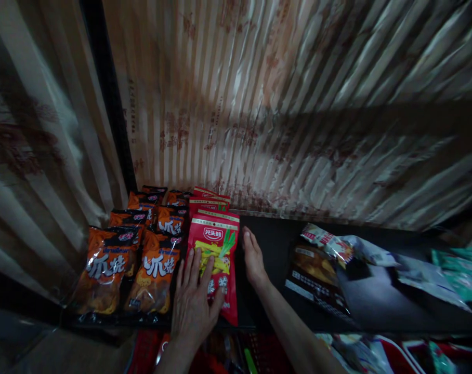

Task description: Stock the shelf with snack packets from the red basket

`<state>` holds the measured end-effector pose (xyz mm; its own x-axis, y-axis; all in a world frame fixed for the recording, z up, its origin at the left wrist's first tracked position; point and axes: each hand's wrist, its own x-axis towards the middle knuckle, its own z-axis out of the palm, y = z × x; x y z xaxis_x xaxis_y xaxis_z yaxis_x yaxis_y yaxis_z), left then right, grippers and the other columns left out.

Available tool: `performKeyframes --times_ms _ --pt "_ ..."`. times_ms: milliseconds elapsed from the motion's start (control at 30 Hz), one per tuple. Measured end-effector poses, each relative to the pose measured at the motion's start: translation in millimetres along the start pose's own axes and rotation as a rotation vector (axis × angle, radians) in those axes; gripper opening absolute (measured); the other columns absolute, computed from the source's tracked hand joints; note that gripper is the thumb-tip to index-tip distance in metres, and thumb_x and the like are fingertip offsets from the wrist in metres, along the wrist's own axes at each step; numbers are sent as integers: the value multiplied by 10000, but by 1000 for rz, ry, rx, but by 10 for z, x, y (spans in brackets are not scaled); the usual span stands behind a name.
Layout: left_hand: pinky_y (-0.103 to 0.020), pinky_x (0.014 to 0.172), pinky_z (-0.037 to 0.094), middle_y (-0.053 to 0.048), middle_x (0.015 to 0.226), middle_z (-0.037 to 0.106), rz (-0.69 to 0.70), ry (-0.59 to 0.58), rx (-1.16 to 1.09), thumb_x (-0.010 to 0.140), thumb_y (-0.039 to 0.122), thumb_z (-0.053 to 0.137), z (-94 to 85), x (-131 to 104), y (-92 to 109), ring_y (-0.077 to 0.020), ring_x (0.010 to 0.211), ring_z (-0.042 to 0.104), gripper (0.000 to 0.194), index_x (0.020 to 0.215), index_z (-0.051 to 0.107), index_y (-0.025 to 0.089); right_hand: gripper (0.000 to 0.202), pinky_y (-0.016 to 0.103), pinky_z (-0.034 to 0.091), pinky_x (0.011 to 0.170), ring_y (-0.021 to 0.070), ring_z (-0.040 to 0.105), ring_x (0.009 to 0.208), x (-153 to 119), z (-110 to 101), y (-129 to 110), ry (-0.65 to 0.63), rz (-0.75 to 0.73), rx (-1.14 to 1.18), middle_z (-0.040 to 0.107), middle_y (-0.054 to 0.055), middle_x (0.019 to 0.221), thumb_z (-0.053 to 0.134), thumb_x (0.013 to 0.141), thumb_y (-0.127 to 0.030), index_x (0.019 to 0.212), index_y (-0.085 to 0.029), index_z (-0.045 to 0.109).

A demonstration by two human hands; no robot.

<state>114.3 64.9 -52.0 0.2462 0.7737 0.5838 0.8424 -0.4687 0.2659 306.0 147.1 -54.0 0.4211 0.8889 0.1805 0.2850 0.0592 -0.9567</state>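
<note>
Several red snack bags [213, 234] stand in a row, one behind another, on a black shelf [273, 239]. My left hand [197, 296] lies with spread fingers on the front bag's lower left part, touching it without gripping. Just right of that bag my right hand [254, 257] is held edge-on, its fingers extended and nothing in it. Left of the red bags are two rows of orange and black snack bags [107, 265].
A brown package [314, 270], white packets [427, 278] and green packets [460, 272] lie toward the right. Pleated curtain [236, 104] hangs behind the shelf, with a black post [107, 88] at the left. More packaged goods [364, 353] show below the front edge.
</note>
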Motion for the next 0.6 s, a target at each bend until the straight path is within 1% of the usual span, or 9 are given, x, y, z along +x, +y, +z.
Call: performKeyframes --times_ms 67,133,233,300,467,600 --pt "-501 1066 327 -144 1520 236 5 10 14 857 308 495 -4 2 5 -302 1399 201 613 1430 310 194 599 392 391 1031 236 467 1264 -112 67 5 -18 57 62 545 21 1336 364 846 -610 1333 -273 455" --pt "-502 1068 323 -151 1518 238 5 7 19 858 314 495 -8 4 8 -303 1397 207 613 1429 313 186 590 385 412 1016 234 497 1237 -182 132 -74 -53 91 110 574 -2 1304 400 830 -616 1321 -296 467" --pt "-498 1071 318 -152 1514 251 7 -1 17 858 324 495 -8 1 7 -299 1394 221 612 1427 317 185 589 368 436 993 236 542 1188 -236 195 -226 -106 152 174 603 7 1268 441 816 -612 1297 -275 494" --pt "-492 1072 317 -139 1510 269 8 6 10 855 327 498 -3 -4 3 -292 1392 231 616 1428 315 193 588 359 449 978 233 561 1164 -256 218 -285 -119 179 207 608 19 1262 444 819 -603 1294 -259 494" --pt "-488 1083 302 -122 1506 289 -24 16 -8 852 317 502 5 -7 4 -287 1393 230 612 1426 322 202 589 351 450 970 223 563 1159 -290 273 -263 -107 136 172 595 14 1278 408 839 -601 1325 -272 455" --pt "-489 1090 291 -127 1509 279 -40 12 -5 856 319 499 -1 -8 8 -288 1398 215 604 1422 330 191 624 354 474 923 235 591 1118 -305 325 -222 -110 132 110 619 30 1243 352 847 -624 1362 -277 410"
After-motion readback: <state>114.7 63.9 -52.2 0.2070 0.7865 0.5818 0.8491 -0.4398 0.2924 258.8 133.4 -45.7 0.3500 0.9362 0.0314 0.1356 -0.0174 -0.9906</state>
